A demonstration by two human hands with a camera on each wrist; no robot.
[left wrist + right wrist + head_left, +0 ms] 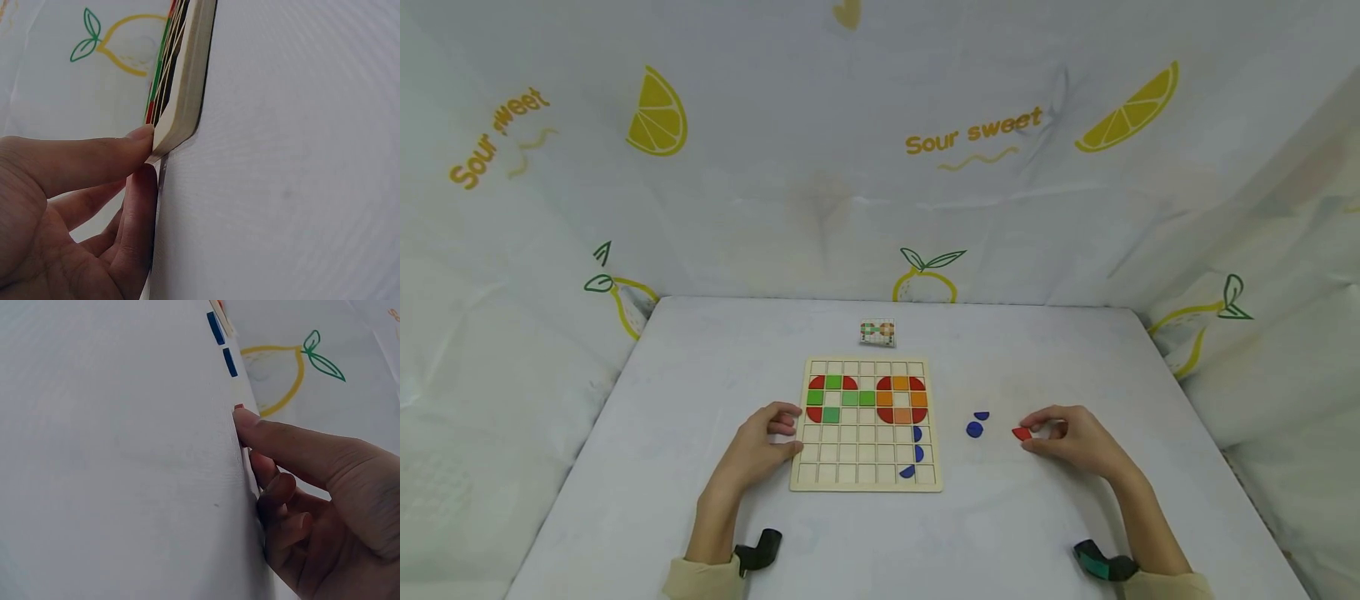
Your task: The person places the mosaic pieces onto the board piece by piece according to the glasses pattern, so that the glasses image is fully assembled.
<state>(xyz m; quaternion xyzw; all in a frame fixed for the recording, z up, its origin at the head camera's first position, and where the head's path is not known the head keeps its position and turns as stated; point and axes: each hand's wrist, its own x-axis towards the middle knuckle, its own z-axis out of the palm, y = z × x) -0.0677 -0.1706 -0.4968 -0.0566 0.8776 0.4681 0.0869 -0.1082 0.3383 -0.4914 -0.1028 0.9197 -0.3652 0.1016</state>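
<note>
A wooden grid board (850, 455) lies flat on the table, with red quarter-circle pieces, green and orange squares, and blue half-circle pieces (918, 453) on its cells. My left hand (762, 446) rests at the board's left edge, thumb and fingertips touching it; the thumb meets the board's side (181, 119) in the left wrist view. To the right of the board, my right hand (1078, 437) pinches a red quarter-circle piece (1021, 433) between thumb and finger, low over the tabletop. In the right wrist view the thumb mostly hides that piece (239, 407).
Loose blue pieces lie between the board and my right hand: a half-circle (981, 415) and a round shape (974, 429). Behind the board stands a small pattern card (877, 332). White printed cloth (820, 225) rises behind the table (625, 500).
</note>
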